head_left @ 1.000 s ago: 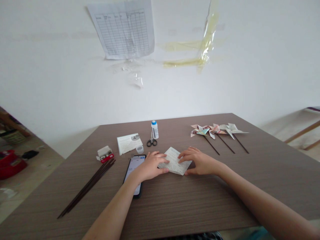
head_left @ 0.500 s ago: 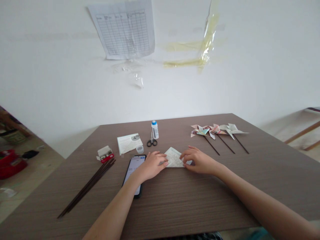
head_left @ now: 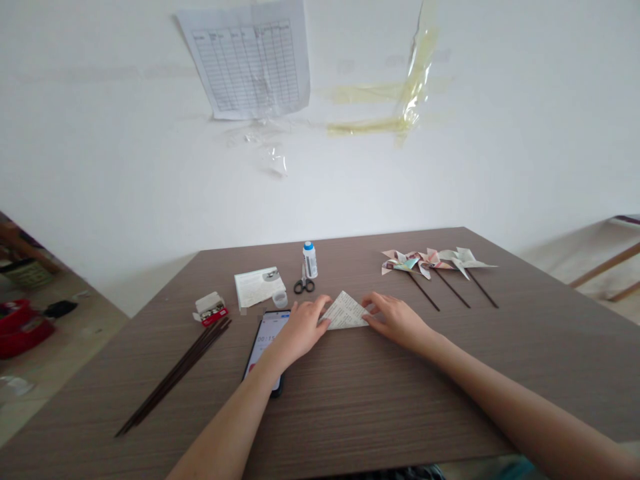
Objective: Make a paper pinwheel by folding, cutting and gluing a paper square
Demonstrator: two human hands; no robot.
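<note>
A printed paper sheet folded into a triangle (head_left: 345, 312) lies on the wooden-look table (head_left: 380, 393), its point toward the far side. My left hand (head_left: 303, 328) rests at its left corner, fingertips on the paper and partly over a smartphone (head_left: 264, 340). My right hand (head_left: 394, 319) holds the right corner with its fingertips. The hands cover both bottom corners. Small scissors (head_left: 303, 284) and a white glue bottle with a blue cap (head_left: 310, 260) stand just beyond the left hand.
A bundle of dark sticks (head_left: 175, 377) lies at left. Near it are a small box (head_left: 210, 309), a paper sheet (head_left: 257, 287) and a small clear cup (head_left: 280, 299). Several paper pinwheels on sticks (head_left: 430, 263) lie at far right. A wall stands behind the table.
The paper has gone from a wide diamond to a smaller triangle, folded over between my hands. Both hands have drawn closer to its corners, and the phone is more covered by my left hand.
</note>
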